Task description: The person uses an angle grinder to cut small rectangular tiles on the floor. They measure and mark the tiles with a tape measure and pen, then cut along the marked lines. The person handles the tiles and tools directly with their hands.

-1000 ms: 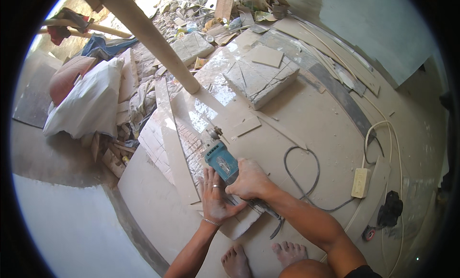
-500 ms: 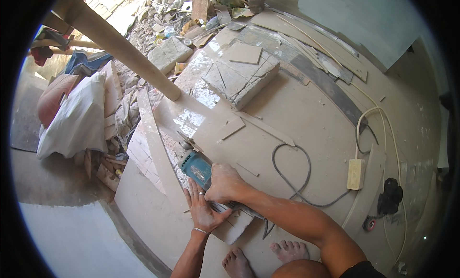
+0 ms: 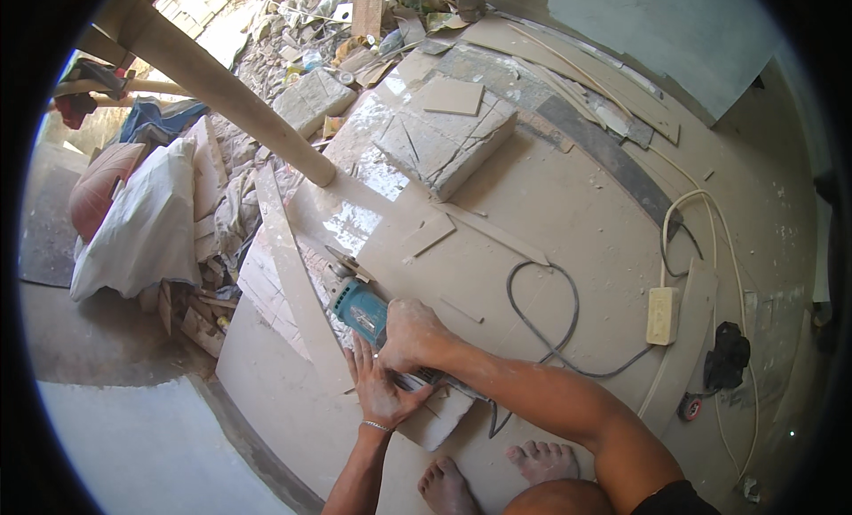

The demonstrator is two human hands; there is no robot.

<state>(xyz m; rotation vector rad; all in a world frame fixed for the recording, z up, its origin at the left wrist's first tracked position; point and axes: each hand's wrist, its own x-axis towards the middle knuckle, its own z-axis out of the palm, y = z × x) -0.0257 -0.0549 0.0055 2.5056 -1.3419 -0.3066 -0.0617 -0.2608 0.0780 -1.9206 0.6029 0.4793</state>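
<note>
My right hand (image 3: 414,336) is wrapped round the body of a teal angle grinder (image 3: 358,308), whose disc end points away from me. The disc is near the edge of a long, narrow strip of tile (image 3: 302,280). Just below the grinder, my left hand (image 3: 383,394) lies flat with fingers spread, pressing near the strip's near end. A pale block (image 3: 437,421) sits partly hidden under my hands and the tool. The dark power cord (image 3: 570,313) trails from the grinder, looping to the right.
A yellowish extension socket (image 3: 661,316) with a pale cable lies right. Ahead stands a scored pale slab (image 3: 453,151) with a tile piece (image 3: 453,96) on top. A slanting post (image 3: 231,89), a white sack (image 3: 142,222) and rubble (image 3: 293,49) fill the left. My bare feet are close below.
The grinder and my right hand have shifted very slightly left. Both hands keep their hold and place otherwise; the whole view has moved a little.
</note>
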